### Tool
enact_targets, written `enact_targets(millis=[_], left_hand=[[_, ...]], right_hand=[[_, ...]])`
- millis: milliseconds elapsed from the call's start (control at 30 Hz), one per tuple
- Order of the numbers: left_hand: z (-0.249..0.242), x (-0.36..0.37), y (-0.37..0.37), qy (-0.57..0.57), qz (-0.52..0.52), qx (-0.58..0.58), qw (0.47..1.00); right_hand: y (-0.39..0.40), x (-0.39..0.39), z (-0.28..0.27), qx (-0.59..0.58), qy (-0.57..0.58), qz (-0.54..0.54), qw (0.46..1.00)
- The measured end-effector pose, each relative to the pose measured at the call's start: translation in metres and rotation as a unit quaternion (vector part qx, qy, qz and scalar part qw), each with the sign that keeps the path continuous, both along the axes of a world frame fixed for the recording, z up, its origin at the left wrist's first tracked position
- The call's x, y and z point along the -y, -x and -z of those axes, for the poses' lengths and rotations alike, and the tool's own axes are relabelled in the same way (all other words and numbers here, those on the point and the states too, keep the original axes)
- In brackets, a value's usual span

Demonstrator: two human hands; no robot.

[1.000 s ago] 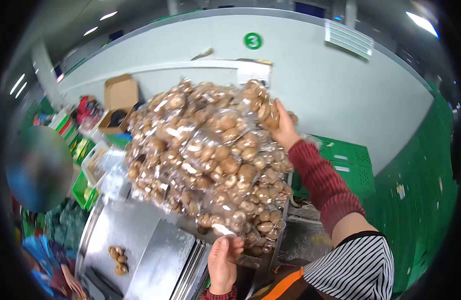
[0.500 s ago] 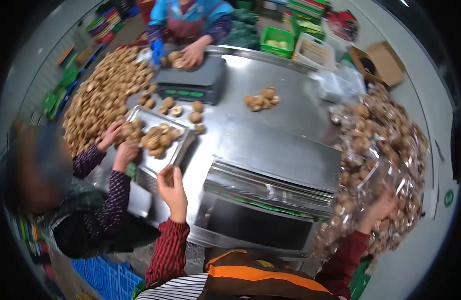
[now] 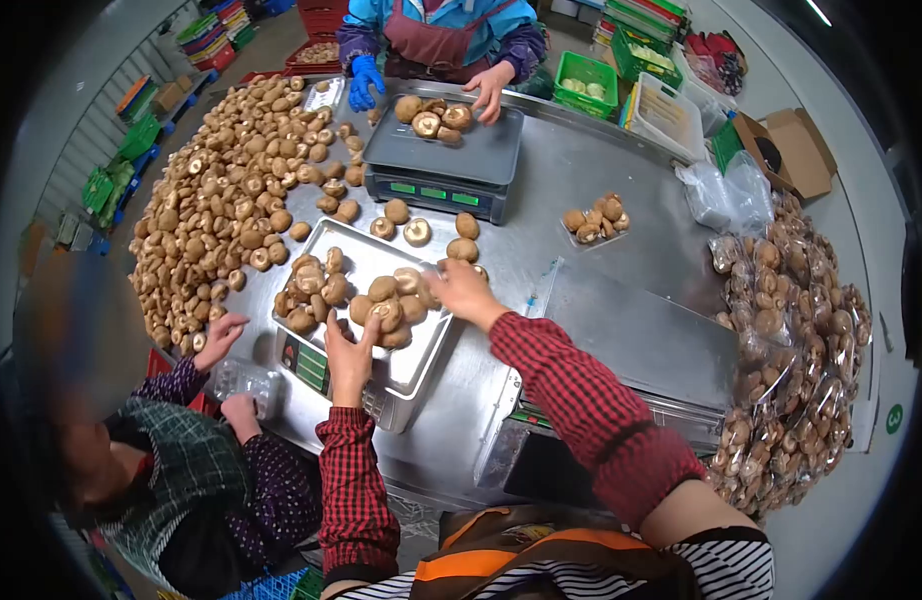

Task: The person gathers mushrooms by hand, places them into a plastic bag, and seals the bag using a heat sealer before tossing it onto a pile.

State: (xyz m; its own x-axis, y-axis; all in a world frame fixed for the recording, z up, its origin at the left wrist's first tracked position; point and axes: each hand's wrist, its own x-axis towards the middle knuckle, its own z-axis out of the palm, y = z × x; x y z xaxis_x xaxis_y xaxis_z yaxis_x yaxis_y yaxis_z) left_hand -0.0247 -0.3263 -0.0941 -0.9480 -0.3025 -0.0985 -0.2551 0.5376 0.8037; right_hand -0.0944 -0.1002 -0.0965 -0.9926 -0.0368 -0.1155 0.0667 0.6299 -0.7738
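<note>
both hands point(image 3: 353, 350) point(image 3: 464, 290), fingers spread, on mushrooms point(image 3: 386, 300) in steel tray point(image 3: 356, 250)

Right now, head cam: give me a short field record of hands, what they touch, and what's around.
left hand: open, on mushrooms at near edge of scale tray
right hand: reaching over the mushroom pile on that tray, grip unclear
far scale: mushrooms on top, another person's hand on them
loose heap: left on table
bagged mushrooms: stacked at right
</note>
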Motion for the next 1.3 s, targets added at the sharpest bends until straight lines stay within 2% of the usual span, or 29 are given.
enact_targets(millis=[33, 100, 167, 233, 267, 300, 333, 367, 433, 533, 633, 733, 800, 833, 900, 967, 1033, 1067, 1100, 1133, 1167, 1200, 1233, 1267, 1300], left_hand=[[0.001, -0.005, 0.002, -0.010, 0.010, -0.035, 0.999], [0.006, -0.011, 0.005, -0.010, 0.014, -0.083, 0.996], [0.003, -0.020, -0.005, -0.014, 0.018, -0.086, 0.996], [-0.005, -0.034, -0.017, -0.005, 0.021, -0.133, 0.991], [-0.019, -0.045, -0.027, -0.030, 0.020, -0.130, 0.991], [-0.032, -0.057, -0.033, -0.060, 0.026, -0.127, 0.990], [-0.035, -0.066, -0.038, -0.008, 0.044, -0.170, 0.984], [-0.044, -0.076, -0.041, -0.012, 0.072, -0.156, 0.985], [-0.069, -0.114, -0.047, -0.055, 0.125, -0.170, 0.976], [-0.082, -0.182, -0.052, -0.138, 0.223, -0.186, 0.947], [-0.083, -0.254, -0.054, -0.118, 0.336, -0.173, 0.918], [-0.073, -0.318, -0.056, -0.124, 0.417, -0.103, 0.895], [-0.061, -0.345, -0.059, -0.091, 0.444, -0.103, 0.885], [-0.058, -0.355, -0.060, -0.055, 0.466, -0.097, 0.878], [-0.050, -0.356, -0.062, -0.031, 0.479, -0.100, 0.871], [-0.056, -0.345, -0.065, -0.047, 0.465, -0.039, 0.883], [-0.055, -0.321, -0.073, -0.086, 0.413, -0.090, 0.902], [-0.055, -0.302, -0.078, -0.098, 0.367, -0.145, 0.914], [-0.068, -0.279, -0.083, 0.045, 0.338, -0.209, 0.916], [-0.074, -0.259, -0.092, 0.109, 0.298, -0.188, 0.930], [-0.064, -0.238, -0.101, 0.247, 0.268, -0.211, 0.907], [-0.064, -0.232, -0.112, 0.313, 0.288, -0.180, 0.887], [-0.065, -0.230, -0.126, 0.377, 0.306, -0.144, 0.862], [-0.067, -0.237, -0.138, 0.378, 0.314, -0.161, 0.856], [-0.068, -0.248, -0.144, 0.379, 0.318, -0.181, 0.850]], right_hand=[[0.001, 0.012, -0.011, 0.022, -0.056, 0.005, 0.998], [-0.010, 0.027, -0.026, 0.013, -0.022, 0.053, 0.998], [-0.019, 0.026, -0.012, -0.005, -0.026, 0.056, 0.998], [-0.032, 0.021, -0.004, -0.127, 0.048, 0.111, 0.985], [-0.041, 0.016, -0.012, -0.172, 0.038, 0.130, 0.976], [-0.052, 0.004, -0.021, -0.158, 0.074, 0.139, 0.975], [-0.062, -0.009, -0.031, -0.185, 0.089, 0.149, 0.967], [-0.075, -0.026, -0.038, -0.210, 0.096, 0.165, 0.959], [-0.104, -0.066, -0.056, -0.208, 0.109, 0.211, 0.949], [-0.152, -0.135, -0.075, -0.231, 0.056, 0.292, 0.926], [-0.199, -0.206, -0.083, -0.240, -0.009, 0.365, 0.900], [-0.237, -0.263, -0.069, -0.232, 0.005, 0.411, 0.882], [-0.257, -0.289, -0.063, -0.166, -0.022, 0.446, 0.879], [-0.266, -0.298, -0.063, -0.169, -0.021, 0.451, 0.876], [-0.284, -0.306, -0.058, -0.069, -0.033, 0.416, 0.906], [-0.300, -0.307, -0.056, -0.077, -0.043, 0.400, 0.912], [-0.322, -0.309, -0.056, -0.202, -0.054, 0.340, 0.917], [-0.338, -0.310, -0.063, -0.205, -0.033, 0.336, 0.919], [-0.356, -0.314, -0.068, -0.192, -0.093, 0.349, 0.913], [-0.376, -0.319, -0.071, -0.151, -0.174, 0.362, 0.903], [-0.388, -0.322, -0.072, -0.110, -0.253, 0.372, 0.886], [-0.389, -0.322, -0.074, -0.110, -0.251, 0.370, 0.888], [-0.390, -0.318, -0.077, -0.045, -0.293, 0.346, 0.890], [-0.390, -0.314, -0.077, 0.020, -0.334, 0.318, 0.887], [-0.383, -0.310, -0.067, -0.018, -0.369, 0.285, 0.884]])
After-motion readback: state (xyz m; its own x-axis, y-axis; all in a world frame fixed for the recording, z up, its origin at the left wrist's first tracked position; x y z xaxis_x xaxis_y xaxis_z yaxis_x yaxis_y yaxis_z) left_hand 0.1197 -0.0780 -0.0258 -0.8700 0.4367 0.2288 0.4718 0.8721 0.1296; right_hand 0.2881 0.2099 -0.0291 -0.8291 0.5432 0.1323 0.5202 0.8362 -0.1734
